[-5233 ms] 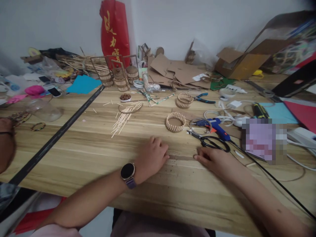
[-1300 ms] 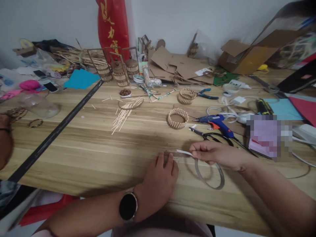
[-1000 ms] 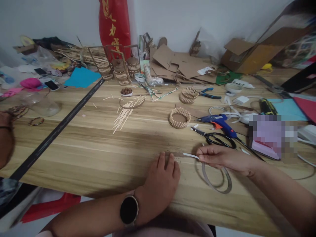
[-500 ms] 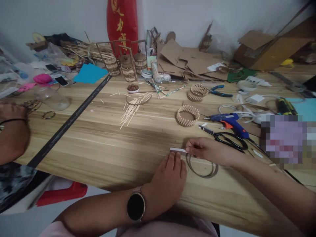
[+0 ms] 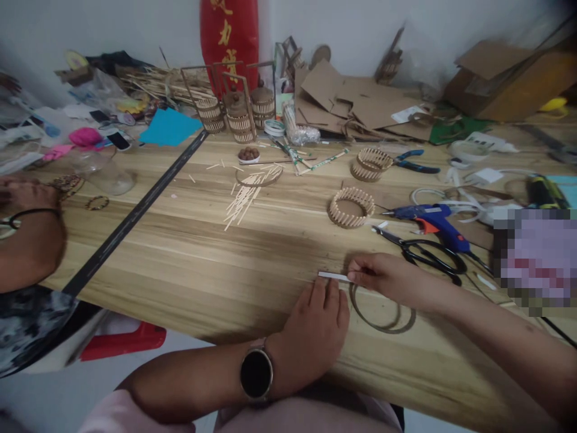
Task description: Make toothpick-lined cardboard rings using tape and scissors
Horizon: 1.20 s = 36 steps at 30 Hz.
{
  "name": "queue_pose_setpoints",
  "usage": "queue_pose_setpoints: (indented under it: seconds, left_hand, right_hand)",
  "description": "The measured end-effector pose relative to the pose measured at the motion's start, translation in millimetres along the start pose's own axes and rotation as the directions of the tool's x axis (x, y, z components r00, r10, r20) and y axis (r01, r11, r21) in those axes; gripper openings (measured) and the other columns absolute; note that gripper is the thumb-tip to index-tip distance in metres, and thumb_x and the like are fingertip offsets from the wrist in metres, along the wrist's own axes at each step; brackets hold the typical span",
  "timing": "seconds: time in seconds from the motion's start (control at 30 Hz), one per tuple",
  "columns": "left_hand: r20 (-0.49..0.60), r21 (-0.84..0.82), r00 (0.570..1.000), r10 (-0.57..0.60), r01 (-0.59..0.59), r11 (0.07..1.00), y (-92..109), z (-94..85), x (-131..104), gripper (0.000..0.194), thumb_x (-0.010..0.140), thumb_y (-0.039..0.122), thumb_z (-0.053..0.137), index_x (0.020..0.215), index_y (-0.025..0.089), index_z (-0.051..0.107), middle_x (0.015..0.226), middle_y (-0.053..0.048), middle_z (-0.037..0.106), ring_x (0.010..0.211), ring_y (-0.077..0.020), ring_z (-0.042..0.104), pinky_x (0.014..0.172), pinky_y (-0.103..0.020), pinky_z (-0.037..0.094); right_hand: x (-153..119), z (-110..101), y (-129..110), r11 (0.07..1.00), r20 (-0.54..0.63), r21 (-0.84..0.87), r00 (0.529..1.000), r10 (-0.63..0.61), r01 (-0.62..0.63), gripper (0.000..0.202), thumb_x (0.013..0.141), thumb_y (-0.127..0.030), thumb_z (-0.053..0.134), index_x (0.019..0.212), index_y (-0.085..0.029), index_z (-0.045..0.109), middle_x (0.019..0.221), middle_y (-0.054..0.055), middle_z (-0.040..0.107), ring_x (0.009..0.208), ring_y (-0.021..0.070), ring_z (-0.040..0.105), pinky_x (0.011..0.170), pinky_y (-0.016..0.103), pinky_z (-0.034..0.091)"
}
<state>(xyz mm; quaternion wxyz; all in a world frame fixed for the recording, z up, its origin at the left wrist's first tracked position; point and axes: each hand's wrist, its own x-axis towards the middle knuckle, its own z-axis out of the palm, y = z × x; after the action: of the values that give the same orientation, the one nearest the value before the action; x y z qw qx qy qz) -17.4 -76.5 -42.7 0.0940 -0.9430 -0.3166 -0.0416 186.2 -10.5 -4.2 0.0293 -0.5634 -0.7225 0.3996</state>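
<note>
Right hand (image 5: 386, 278) pinches looped strip (image 5: 391, 330); open left hand (image 5: 313, 334) touches it; red bag (image 5: 243, 39) shows "力".

The one view sits at head height close over the desk (image 5: 189, 258), facing forward and down, reaching to the wall (image 5: 360, 30) behind.

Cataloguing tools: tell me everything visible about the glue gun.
The glue gun lies on its side on the table, nozzle pointing left toward the nearer peg ring. Its body is blue and plastic-looking, with an orange trigger; a black cord leaves the handle end. Scissors lie just in front. Neither the left hand nor the right hand touches it.
</note>
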Motion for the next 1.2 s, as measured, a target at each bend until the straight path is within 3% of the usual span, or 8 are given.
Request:
queue_pose_setpoints:
  seconds: [0.43, 0.73, 1.2]
  left_hand:
    - [-0.107, 0.012, 0.994, -0.018, 0.020, 1.000, 0.9, 1.1, -1.3, 0.039, 0.099, 0.022, 0.037, 0.128, 0.006, 0.057, 0.133, -0.017, 0.061, 0.123, -0.0294, 0.057, 0.098, -0.038, 0.047]
    - [-0.094, 0.019, 0.996, 0.004, -0.002, 1.000, 1.2, -6.7, -3.6, 0.038, 0.098, 0.021, 0.039, 0.127, 0.006, 0.057, 0.134, -0.018, 0.060, 0.122, -0.0321, 0.058, 0.096, -0.039, 0.049]
    - [-0.093, 0.019, 0.996, -0.007, 0.008, 1.000, 1.2, -2.4, -5.9, 0.037, 0.098, 0.024, 0.040, 0.127, 0.009, 0.057, 0.135, -0.017, 0.060, 0.122, -0.0336, 0.057, 0.098, -0.043, 0.047]
  right_hand:
    - [-6.4, -1.2, -3.1, 1.000, 0.000, 0.004, 1.000, 0.018, -0.018, 0.038, 0.083, -0.058, 0.043, 0.067, -0.023, 0.048, 0.061, -0.001, 0.048, 0.060, 0.0152, 0.044, 0.055, 0.027, 0.036]
    - [-6.1, 1.1, -1.1, 0.999, -0.003, -0.031, 1.000, 0.028, -0.028, 0.033, 0.085, -0.052, 0.045, 0.069, -0.023, 0.050, 0.063, -0.001, 0.049, 0.061, 0.0153, 0.044, 0.056, 0.027, 0.034]
    - [-2.1, 0.8, -3.3, 0.995, -0.002, -0.098, 1.000, 0.028, -0.028, 0.029, 0.085, -0.044, 0.042, 0.066, -0.023, 0.047, 0.060, -0.002, 0.047, 0.059, 0.0148, 0.042, 0.055, 0.026, 0.034]
